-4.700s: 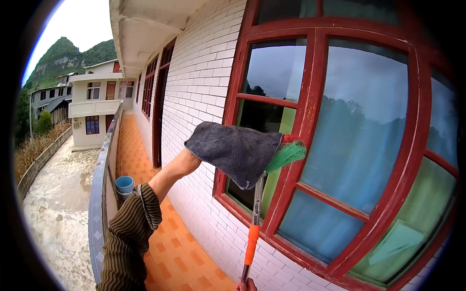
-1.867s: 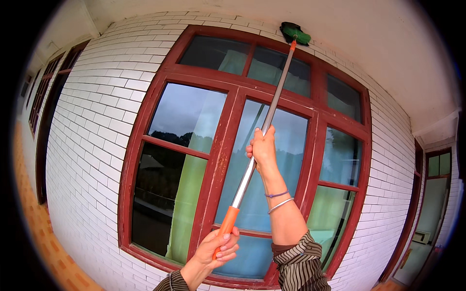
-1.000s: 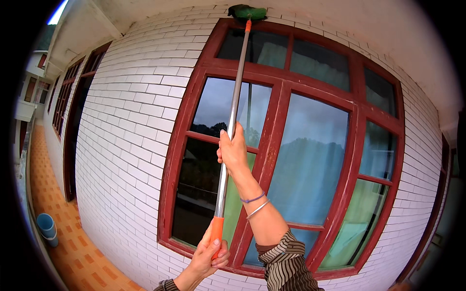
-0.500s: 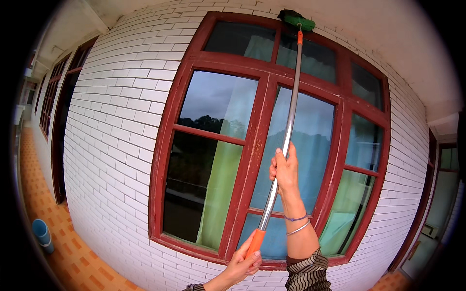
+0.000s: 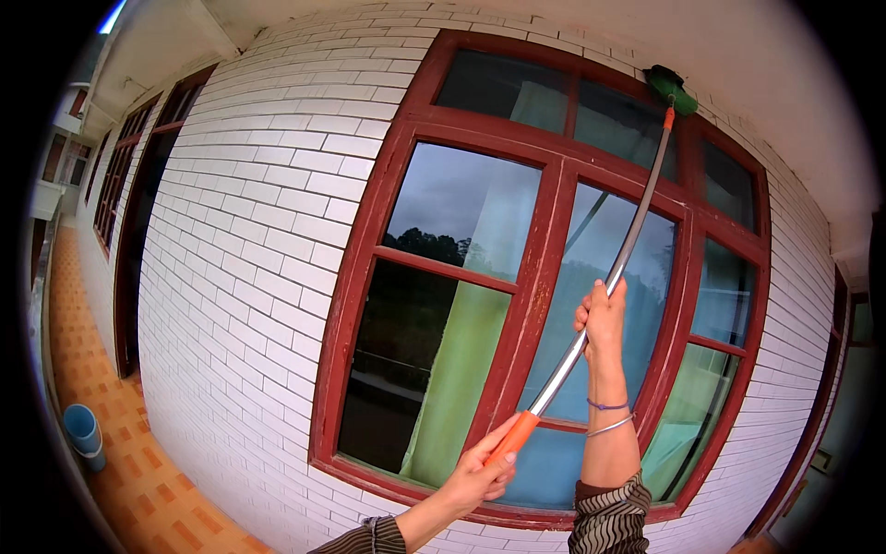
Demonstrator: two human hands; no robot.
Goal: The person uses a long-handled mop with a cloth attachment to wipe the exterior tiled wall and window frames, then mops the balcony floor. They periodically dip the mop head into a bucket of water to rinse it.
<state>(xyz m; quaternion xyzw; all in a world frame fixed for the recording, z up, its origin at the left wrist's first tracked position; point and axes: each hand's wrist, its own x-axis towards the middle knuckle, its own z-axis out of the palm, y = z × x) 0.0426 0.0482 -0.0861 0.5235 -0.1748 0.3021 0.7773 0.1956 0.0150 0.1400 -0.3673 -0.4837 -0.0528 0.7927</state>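
Observation:
Both my hands grip a long-handled duster with a silver metal pole (image 5: 637, 231). My left hand (image 5: 480, 473) is closed round the orange grip (image 5: 513, 438) at the pole's lower end. Higher up, my right hand (image 5: 602, 319) wraps the bare metal; a purple band and a silver bangle circle that wrist. The pole slants up and to the right. At its top, past an orange collar, the green and dark duster head (image 5: 670, 90) is at the upper edge of the red-framed window (image 5: 544, 268). Whether it touches the frame or the wall cannot be made out.
White brick-patterned tiles (image 5: 249, 231) cover the wall around the window. A pale ceiling (image 5: 738, 55) hangs just above the duster head. On the orange tiled floor (image 5: 166, 471) at the left stands a blue bucket (image 5: 81, 427). Curtains hang behind the glass.
The duster head has moved right along the window's top edge, and the pole leans further right. Both hands have shifted right with it, keeping their grips. The view has turned slightly.

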